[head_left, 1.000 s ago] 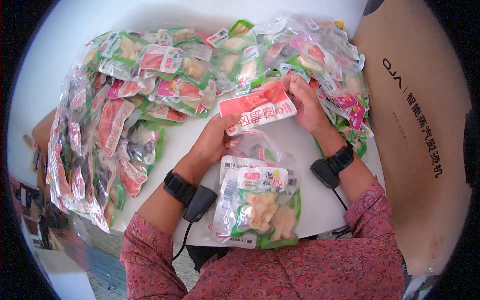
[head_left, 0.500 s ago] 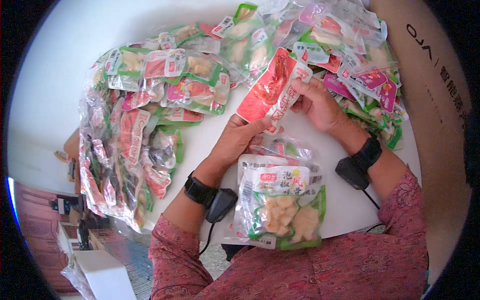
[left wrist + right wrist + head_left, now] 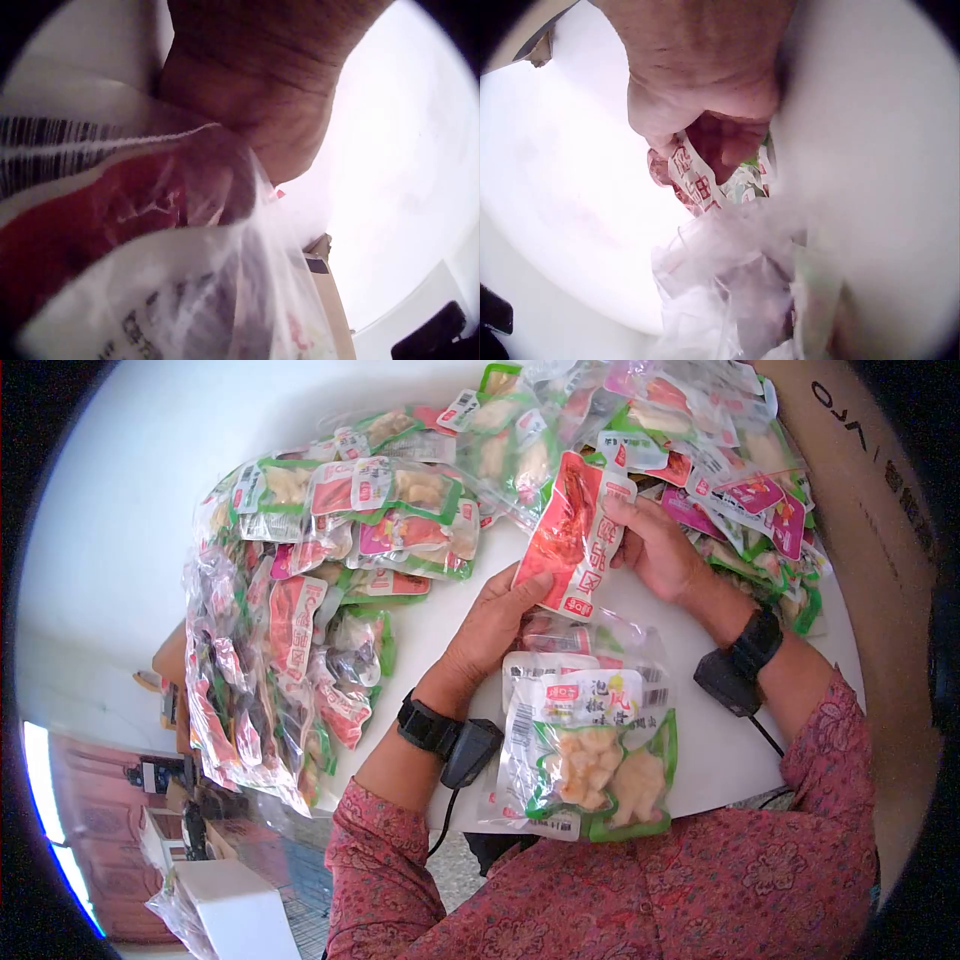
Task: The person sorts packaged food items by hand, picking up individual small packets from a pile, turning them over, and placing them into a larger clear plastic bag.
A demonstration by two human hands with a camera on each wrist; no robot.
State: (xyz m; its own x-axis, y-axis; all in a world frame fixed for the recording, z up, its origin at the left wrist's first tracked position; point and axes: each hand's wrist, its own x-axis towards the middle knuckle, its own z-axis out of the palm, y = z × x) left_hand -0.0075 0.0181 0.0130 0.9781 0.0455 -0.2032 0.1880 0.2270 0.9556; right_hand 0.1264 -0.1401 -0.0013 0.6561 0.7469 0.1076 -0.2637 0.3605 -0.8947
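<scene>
Both hands hold one red-and-white snack packet (image 3: pixel 572 535) tilted over the table, its printed face up. My left hand (image 3: pixel 497 622) grips its lower left end, thumb on top. At the upper right edge my right hand (image 3: pixel 660 550) pinches it between thumb and fingers; the right wrist view shows the white lettered edge of the packet under that hand (image 3: pixel 705 105). Just below, near my body, lies a clear plastic bag (image 3: pixel 590 750) with several packets in it, one green-edged with pale pieces showing. In the left wrist view, this bag (image 3: pixel 277 255) overlaps my left hand (image 3: pixel 247 112).
A large heap of bagged snack packets (image 3: pixel 300 620) covers the left of the white table (image 3: pixel 740 760). More packets (image 3: pixel 750 500) lie at the back right. A tall cardboard box (image 3: pixel 890 590) stands along the right edge.
The packet has turned from nearly level to steeply tilted, its far end up. My right hand has shifted its hold along the lettered edge. The head view has swung, moving the scene rightward.
</scene>
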